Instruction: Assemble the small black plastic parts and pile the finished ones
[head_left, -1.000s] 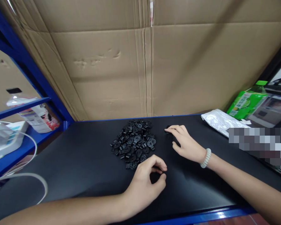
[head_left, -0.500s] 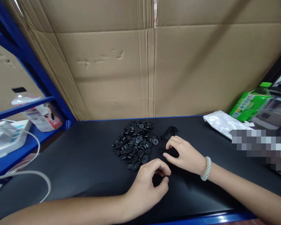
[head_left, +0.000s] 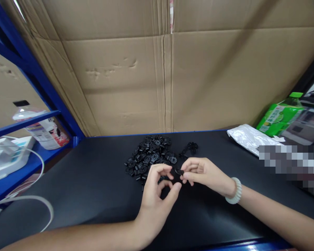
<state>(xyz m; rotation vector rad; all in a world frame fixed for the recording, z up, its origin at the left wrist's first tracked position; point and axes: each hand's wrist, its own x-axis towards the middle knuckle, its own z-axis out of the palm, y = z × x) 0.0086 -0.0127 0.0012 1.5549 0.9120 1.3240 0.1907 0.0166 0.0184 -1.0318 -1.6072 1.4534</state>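
My right hand [head_left: 205,175], with a pale beaded bracelet [head_left: 234,191] at the wrist, pinches a small black plastic part [head_left: 178,171] between thumb and fingertips. Just left of it is my left hand [head_left: 158,195], its thumb and fingers apart in a curve, with no object visible between them. Behind my left hand lies a heap of black plastic parts [head_left: 148,155], many of them round with holes; the hand hides the heap's near edge. A smaller group of black parts [head_left: 191,148] lies beyond my right hand.
A black mat [head_left: 94,181] covers the table. Cardboard [head_left: 120,87] stands along the back. At the right are a silvery packet [head_left: 247,137] and a green bottle [head_left: 279,116]. On the left, a blue shelf frame holds a bottle [head_left: 45,130] and a power strip [head_left: 13,158]; a white cable [head_left: 48,205] loops over the mat.
My right hand has closed on a small black part that lay on the mat and lifted it slightly nearer. My left hand has turned upward and moved toward it, its fingers spreading.
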